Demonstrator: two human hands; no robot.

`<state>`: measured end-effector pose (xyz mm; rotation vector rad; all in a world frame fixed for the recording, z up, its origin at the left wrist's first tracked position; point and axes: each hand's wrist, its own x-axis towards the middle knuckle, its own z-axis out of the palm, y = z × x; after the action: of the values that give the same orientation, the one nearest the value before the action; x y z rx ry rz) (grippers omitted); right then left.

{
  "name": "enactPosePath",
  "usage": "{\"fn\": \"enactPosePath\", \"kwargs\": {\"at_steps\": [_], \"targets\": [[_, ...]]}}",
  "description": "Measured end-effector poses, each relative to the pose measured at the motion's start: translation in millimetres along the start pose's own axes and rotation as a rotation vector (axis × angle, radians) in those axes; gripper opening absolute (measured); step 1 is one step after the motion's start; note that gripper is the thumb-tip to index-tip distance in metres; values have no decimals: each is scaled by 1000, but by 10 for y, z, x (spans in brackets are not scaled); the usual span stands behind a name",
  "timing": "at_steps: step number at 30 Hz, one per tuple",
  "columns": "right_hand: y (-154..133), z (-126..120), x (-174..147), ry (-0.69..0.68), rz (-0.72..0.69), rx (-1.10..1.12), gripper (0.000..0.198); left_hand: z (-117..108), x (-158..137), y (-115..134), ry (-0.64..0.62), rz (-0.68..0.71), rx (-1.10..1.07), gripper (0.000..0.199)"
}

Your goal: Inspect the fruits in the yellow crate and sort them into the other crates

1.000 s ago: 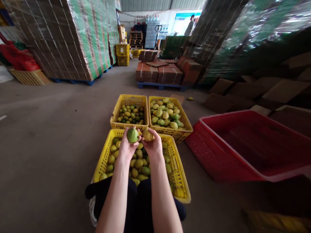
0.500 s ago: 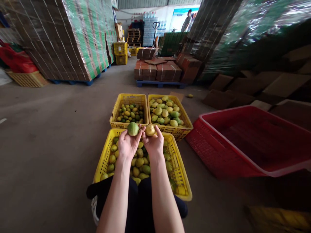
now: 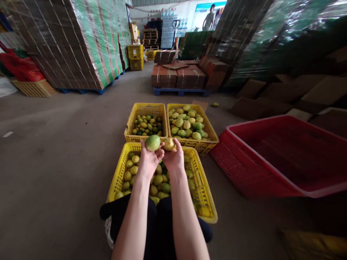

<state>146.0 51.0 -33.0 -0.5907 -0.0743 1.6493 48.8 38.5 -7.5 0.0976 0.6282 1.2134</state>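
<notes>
1. From where I stand, the left hand (image 3: 148, 159) has its fingers curled round a green fruit (image 3: 153, 143), palm up, gripping it at the edges.
2. The right hand (image 3: 173, 159) grips a yellow fruit (image 3: 169, 144) in the same way, just beside the green one. Whether the two hands touch, I cannot tell.
3. What has just changed is the green fruit: it showed a rounder face half a second ago and now lies more lengthwise, a longer side up. The yellow one looks much the same. To my eye, that is handling and looking over; neither fruit has been set down.
4. Below the hands sits the big yellow crate (image 3: 204, 193), close to the knees, with more fruit in it.
5. Just beyond it are two more crates, side by side: the left crate (image 3: 146, 107) holds smaller-looking fruit, the right crate (image 3: 200, 145) larger.
6. Further out, a red bin (image 3: 238, 169) stands to the right, and a loose fruit (image 3: 215, 104) lies on the floor (image 3: 67, 151).
</notes>
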Motion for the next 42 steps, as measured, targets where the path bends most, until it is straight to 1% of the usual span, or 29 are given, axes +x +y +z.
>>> {"fn": "enactPosePath", "kwargs": {"at_steps": [2, 4, 6, 9, 13, 16, 20, 26, 31, 33, 35, 37, 39, 42], "targets": [[-4, 0, 3, 2, -17, 6, 26, 11, -34, 16, -20, 25, -21, 53], [-14, 15, 4, 33, -59, 9, 21, 18, -68, 40, -54, 53, -54, 41], [-24, 43, -2, 44, -103, -9, 18, 17, -88, 62, -76, 71, -71, 34], [-18, 88, -31, -21, -165, -76, 25, 5, -92, 78, -76, 100, -60, 30], [31, 87, -85, -172, -228, -198, 44, -16, -107, 76, -88, 152, 10, 42], [62, 46, -117, -224, -268, -243, 42, -21, -144, 77, -93, 160, 60, 48], [52, 36, -177, -184, -266, -257, 40, -11, -183, 78, -109, 146, 94, 55], [27, 61, -253, -150, -253, -205, 55, -42, -179, 66, -147, 114, 105, 59], [34, 26, -250, -176, -255, -220, 58, -98, -190, 71, -198, 108, 126, 65], [36, 19, -239, -179, -245, -195, 59, -96, -193, 71, -201, 113, 137, 65], [37, 29, -219, -173, -234, -162, 58, -79, -185, 67, -180, 111, 115, 63], [36, 58, -188, -163, -242, -131, 51, -57, -158, 61, -129, 91, 43, 59], [35, 98, -149, -131, -249, -82, 36, -46, -111, 59, -42, 63, -56, 52], [37, 140, -88, -27, -210, -5, 20, -61, -18, 72, 102, 36, -190, 40]]}}
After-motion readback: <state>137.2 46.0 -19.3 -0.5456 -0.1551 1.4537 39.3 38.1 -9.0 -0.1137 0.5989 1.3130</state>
